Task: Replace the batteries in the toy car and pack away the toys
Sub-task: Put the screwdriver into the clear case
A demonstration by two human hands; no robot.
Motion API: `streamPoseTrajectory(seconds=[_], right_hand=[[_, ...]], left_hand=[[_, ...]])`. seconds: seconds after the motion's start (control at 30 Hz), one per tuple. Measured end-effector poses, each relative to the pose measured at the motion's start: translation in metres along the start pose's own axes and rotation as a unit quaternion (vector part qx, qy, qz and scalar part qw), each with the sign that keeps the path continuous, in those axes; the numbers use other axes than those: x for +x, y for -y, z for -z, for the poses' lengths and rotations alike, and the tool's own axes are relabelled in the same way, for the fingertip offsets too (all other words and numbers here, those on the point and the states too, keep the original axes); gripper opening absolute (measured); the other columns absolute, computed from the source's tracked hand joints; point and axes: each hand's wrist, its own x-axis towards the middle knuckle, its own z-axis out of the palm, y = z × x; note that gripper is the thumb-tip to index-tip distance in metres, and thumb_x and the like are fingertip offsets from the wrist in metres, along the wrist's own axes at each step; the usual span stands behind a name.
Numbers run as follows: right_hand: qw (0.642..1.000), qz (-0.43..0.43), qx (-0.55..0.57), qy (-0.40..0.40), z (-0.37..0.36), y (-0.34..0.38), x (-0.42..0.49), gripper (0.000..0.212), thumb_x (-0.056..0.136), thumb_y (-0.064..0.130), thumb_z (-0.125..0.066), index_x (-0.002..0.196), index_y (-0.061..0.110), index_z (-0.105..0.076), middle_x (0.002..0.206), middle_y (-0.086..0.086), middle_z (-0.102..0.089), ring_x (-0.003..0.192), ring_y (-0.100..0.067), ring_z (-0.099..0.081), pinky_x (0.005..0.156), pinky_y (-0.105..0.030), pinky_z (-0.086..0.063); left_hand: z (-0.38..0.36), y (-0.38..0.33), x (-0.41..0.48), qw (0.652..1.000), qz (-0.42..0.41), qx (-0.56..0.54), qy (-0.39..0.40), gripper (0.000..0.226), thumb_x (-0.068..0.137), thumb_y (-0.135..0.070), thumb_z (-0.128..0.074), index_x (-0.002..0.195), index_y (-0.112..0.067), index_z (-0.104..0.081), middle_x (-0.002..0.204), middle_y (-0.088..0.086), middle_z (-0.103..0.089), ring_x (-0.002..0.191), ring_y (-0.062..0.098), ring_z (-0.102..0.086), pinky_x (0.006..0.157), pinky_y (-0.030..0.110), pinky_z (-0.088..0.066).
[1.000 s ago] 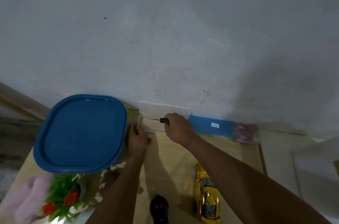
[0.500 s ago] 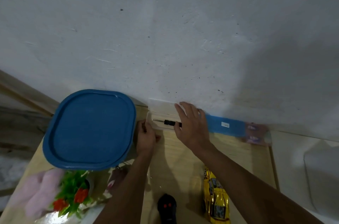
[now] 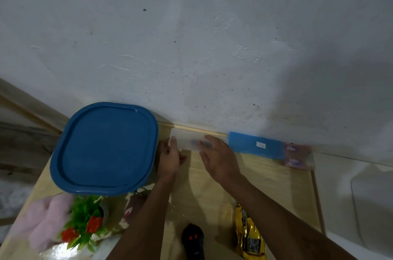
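Observation:
The yellow toy car [image 3: 248, 236] lies on the wooden table [image 3: 265, 176] near the front, under my right forearm. A black remote [image 3: 192, 240] with red buttons lies to its left. At the wall stands a small clear plastic box [image 3: 185, 138]. The screwdriver [image 3: 202, 143] shows as a dark blur through it. My left hand [image 3: 170, 155] grips the box's left end. My right hand [image 3: 219, 157] rests flat on the box's right part, fingers apart, holding nothing.
A large container with a blue lid [image 3: 104, 149] stands at the left. A flat blue box [image 3: 255, 145] and a blurred pink packet [image 3: 295, 155] lie along the wall at the right. A green plant with red flowers [image 3: 85, 221] and a pink plush [image 3: 42, 221] sit front left.
My right hand put the screwdriver into the clear box, let go and spread flat over it. The box's raised lid has come down. My left hand stayed at the box's left end.

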Motion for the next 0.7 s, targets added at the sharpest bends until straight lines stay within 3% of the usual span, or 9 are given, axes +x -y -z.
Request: streamPoseTrajectory(seconds=[0.1, 0.3, 0.47, 0.53, 0.6, 0.7], right_hand=[[1.000, -0.025, -0.010, -0.005, -0.007, 0.008, -0.001, 0.039, 0.091, 0.023, -0.065, 0.130, 0.024, -0.061, 0.141, -0.004, -0.054, 0.130, -0.024, -0.049, 0.103, -0.039, -0.044], [0.999, -0.022, -0.033, -0.020, -0.003, 0.004, 0.009, 0.050, 0.068, 0.017, -0.088, 0.113, 0.028, -0.072, 0.119, -0.002, -0.068, 0.108, -0.022, -0.065, 0.081, -0.036, -0.057], [0.999, -0.016, -0.025, -0.023, -0.003, 0.002, 0.019, 0.049, 0.069, 0.013, -0.087, 0.115, 0.025, -0.072, 0.121, -0.004, -0.068, 0.110, -0.022, -0.064, 0.083, -0.035, -0.057], [0.999, -0.024, -0.018, -0.029, -0.004, 0.001, 0.023, 0.047, 0.072, 0.013, -0.085, 0.116, 0.023, -0.071, 0.123, -0.003, -0.066, 0.113, -0.022, -0.063, 0.086, -0.035, -0.056], [0.999, -0.030, -0.002, -0.023, -0.001, 0.000, 0.027, 0.045, 0.079, 0.013, -0.078, 0.122, 0.023, -0.068, 0.129, -0.002, -0.062, 0.119, -0.021, -0.058, 0.093, -0.036, -0.053], [0.999, -0.031, 0.008, 0.006, 0.003, -0.002, 0.030, 0.044, 0.092, 0.020, -0.065, 0.135, 0.027, -0.057, 0.141, 0.004, -0.050, 0.130, -0.016, -0.046, 0.104, -0.033, -0.045]], left_hand=[[0.002, 0.002, 0.002, 1.000, -0.011, 0.026, 0.002, 0.056, 0.091, -0.061, -0.041, 0.136, -0.028, -0.040, 0.122, 0.007, -0.061, 0.103, 0.025, -0.063, 0.093, 0.049, -0.050], [-0.003, -0.004, 0.005, 0.999, -0.023, 0.022, -0.008, 0.042, 0.095, -0.052, -0.045, 0.128, -0.027, -0.048, 0.116, 0.005, -0.061, 0.105, 0.025, -0.062, 0.094, 0.051, -0.051], [-0.010, -0.015, 0.009, 0.999, -0.026, 0.010, -0.036, 0.034, 0.096, -0.045, -0.047, 0.120, -0.022, -0.054, 0.109, 0.009, -0.064, 0.094, 0.024, -0.066, 0.085, 0.047, -0.057], [-0.013, -0.019, 0.010, 0.999, -0.028, 0.002, -0.038, 0.031, 0.098, -0.041, -0.047, 0.119, -0.020, -0.055, 0.106, 0.011, -0.064, 0.084, 0.022, -0.067, 0.070, 0.035, -0.060], [-0.015, -0.021, 0.013, 0.999, -0.027, -0.006, -0.043, 0.030, 0.099, -0.038, -0.047, 0.121, -0.018, -0.054, 0.103, 0.012, -0.064, 0.072, 0.020, -0.066, 0.050, 0.021, -0.053], [-0.018, -0.022, 0.014, 0.998, -0.033, 0.005, -0.048, 0.036, 0.099, -0.039, -0.046, 0.126, -0.016, -0.053, 0.105, 0.014, -0.063, 0.080, 0.025, -0.067, 0.042, 0.014, -0.046]])
